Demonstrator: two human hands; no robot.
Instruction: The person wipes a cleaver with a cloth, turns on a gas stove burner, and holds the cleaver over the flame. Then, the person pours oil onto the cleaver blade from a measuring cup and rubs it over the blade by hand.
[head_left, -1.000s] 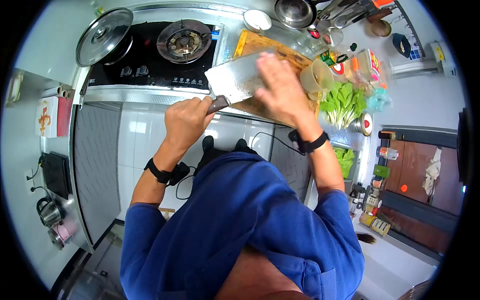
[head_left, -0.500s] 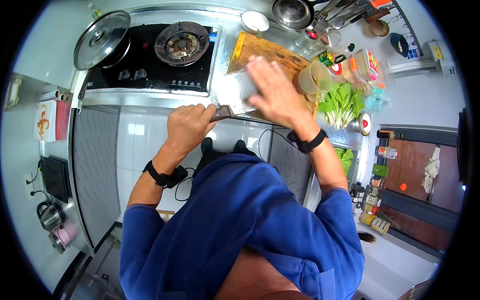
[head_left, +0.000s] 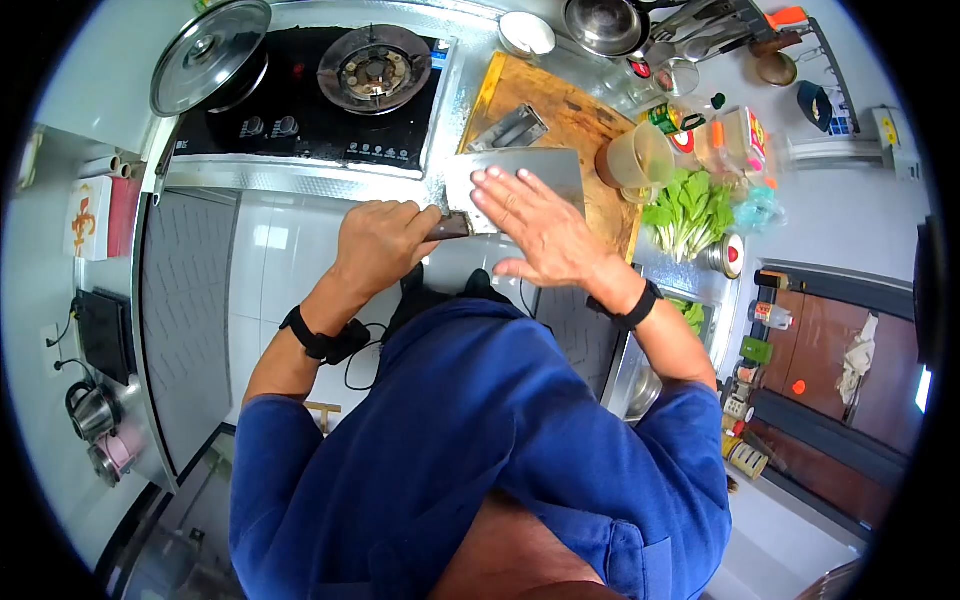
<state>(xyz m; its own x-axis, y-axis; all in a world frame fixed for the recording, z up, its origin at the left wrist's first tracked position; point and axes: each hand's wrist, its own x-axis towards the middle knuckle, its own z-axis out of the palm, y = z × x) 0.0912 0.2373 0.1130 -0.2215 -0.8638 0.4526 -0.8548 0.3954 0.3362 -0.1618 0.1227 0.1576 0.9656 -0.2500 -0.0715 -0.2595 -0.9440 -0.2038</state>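
Observation:
My left hand (head_left: 385,238) is wrapped around the dark handle of a cleaver (head_left: 560,172), whose broad blade lies level over the near edge of a wooden cutting board (head_left: 585,95). My right hand (head_left: 540,225) is open, fingers stretched out over the near part of the blade; whether they press on it I cannot tell. Just beyond the blade, a silvery-grey oblong piece (head_left: 512,128) rests on the board, its kind unclear. To the right of it stands a translucent plastic jug (head_left: 640,160), at the board's right side.
Left of the board is a gas stove (head_left: 300,130) with a lidded pan (head_left: 212,60). A white bowl (head_left: 527,35) stands behind the board. Leafy greens (head_left: 692,212), bottles and jars crowd the right side. A steel pan (head_left: 603,25) is at the back.
My right hand has drawn back toward me along the blade. The silvery-grey piece behind the blade now shows. The view has shifted slightly.

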